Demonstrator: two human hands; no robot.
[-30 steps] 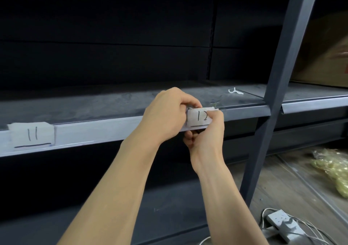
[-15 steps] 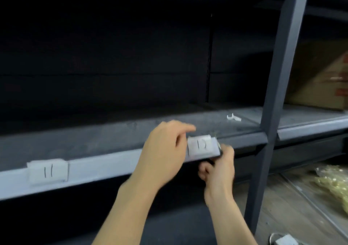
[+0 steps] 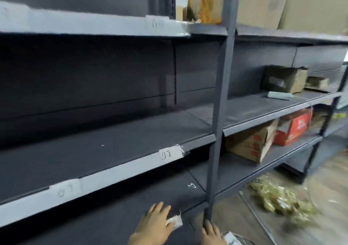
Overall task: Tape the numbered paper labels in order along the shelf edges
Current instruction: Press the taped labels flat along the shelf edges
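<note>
My left hand (image 3: pixel 156 224) lies low in the view, fingers spread flat, its fingertips on a white paper label (image 3: pixel 175 222) at the lowest shelf edge; the number on it is unreadable. My right hand (image 3: pixel 211 234) is at the bottom edge, fingers pointing up at the foot of the grey upright post (image 3: pixel 220 113). On the middle shelf edge (image 3: pixel 120 171) sit the taped labels "08" (image 3: pixel 170 154) and "07" (image 3: pixel 66 189). The top shelf edge carries a blurred label (image 3: pixel 157 23).
Cardboard boxes (image 3: pixel 250 145) and a red box (image 3: pixel 293 128) fill the right bay. A worn box (image 3: pixel 284 79) stands one shelf higher. Gold foil scraps (image 3: pixel 278 201) lie on the floor, and a small white clip (image 3: pixel 192 185) lies on the lower shelf.
The view has swung upward, dropping both hands to the bottom edge. My right hand has left the label and moved right to the post. My left hand still touches the label.
</note>
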